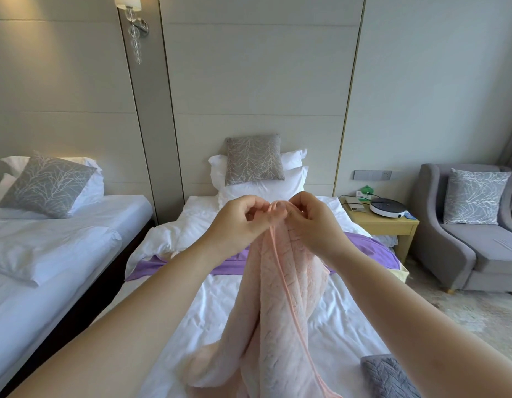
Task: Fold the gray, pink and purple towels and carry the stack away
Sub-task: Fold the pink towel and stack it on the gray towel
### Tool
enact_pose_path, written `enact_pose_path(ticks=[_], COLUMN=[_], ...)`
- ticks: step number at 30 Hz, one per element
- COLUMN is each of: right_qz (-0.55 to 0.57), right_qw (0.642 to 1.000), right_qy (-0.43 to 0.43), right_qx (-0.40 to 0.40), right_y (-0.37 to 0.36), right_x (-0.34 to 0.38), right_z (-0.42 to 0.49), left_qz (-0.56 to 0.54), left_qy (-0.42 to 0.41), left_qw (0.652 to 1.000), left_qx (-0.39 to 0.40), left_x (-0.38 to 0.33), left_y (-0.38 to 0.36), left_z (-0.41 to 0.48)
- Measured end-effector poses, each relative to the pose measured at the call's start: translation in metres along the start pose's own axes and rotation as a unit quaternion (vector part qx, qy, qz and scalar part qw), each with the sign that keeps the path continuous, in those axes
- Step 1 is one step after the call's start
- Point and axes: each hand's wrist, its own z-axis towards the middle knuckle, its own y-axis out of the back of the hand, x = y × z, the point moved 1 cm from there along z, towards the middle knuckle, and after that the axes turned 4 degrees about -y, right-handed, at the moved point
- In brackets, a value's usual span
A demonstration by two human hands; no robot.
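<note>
Above the white bed (216,305) I hold the pink towel (286,297) up by its top edge, with both hands close together and nearly touching. My left hand (237,222) pinches the edge between thumb and curled fingers, and my right hand (312,222) pinches the same edge just beside it, fingers curled over the cloth. From that double grip the towel hangs toward me in long loose folds, with a smooth bound hem running down its middle, and its lower end lies bunched on the sheet at the near end of the bed. Behind it the purple towel (229,264) lies spread flat across the width of the bed, reaching both side edges, partly hidden by my hands and the hanging pink cloth. The gray towel (389,377) sits folded on the sheet at the near right, beside my right forearm and apart from the pink one. At the head of the bed a gray patterned cushion (253,159) leans upright against white pillows. A second bed (62,254) stands to the left, and to the right a light wooden nightstand (384,226) carries a round white device (386,207), with a gray armchair (478,254) beyond it.
</note>
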Motion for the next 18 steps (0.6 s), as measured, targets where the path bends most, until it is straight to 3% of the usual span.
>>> enact_pose_path(ticks=[4,7,10,13,16,18], right_qz=[0.061,0.059,-0.097,-0.294,-0.419,-0.529], right_qw=[0.996,0.980,0.954,0.890,0.837,0.797], right_qy=[-0.012,-0.027,-0.069,-0.097,-0.101,-0.041], right_qx=[0.064,0.189,0.276,0.333,0.336,0.290], right_y=[0.006,0.021,0.032,0.032,0.035,0.045], right_x=[0.001,-0.011,-0.035,-0.066,-0.080,-0.079], right_z=[-0.003,-0.007,-0.014,-0.024,-0.026,-0.017], left_qz=[0.061,0.019,-0.006,-0.033,-0.004,0.040], left_qy=[-0.018,-0.022,-0.020,-0.027,-0.051,-0.047], left_qw=[0.998,0.999,0.994,0.985,0.982,0.979], left_qx=[0.002,-0.040,-0.111,-0.167,-0.184,-0.194], left_x=[-0.002,-0.008,-0.015,-0.021,-0.023,-0.015], left_y=[0.005,0.018,0.034,0.051,0.064,0.074], left_z=[0.003,0.013,0.026,0.040,0.048,0.051])
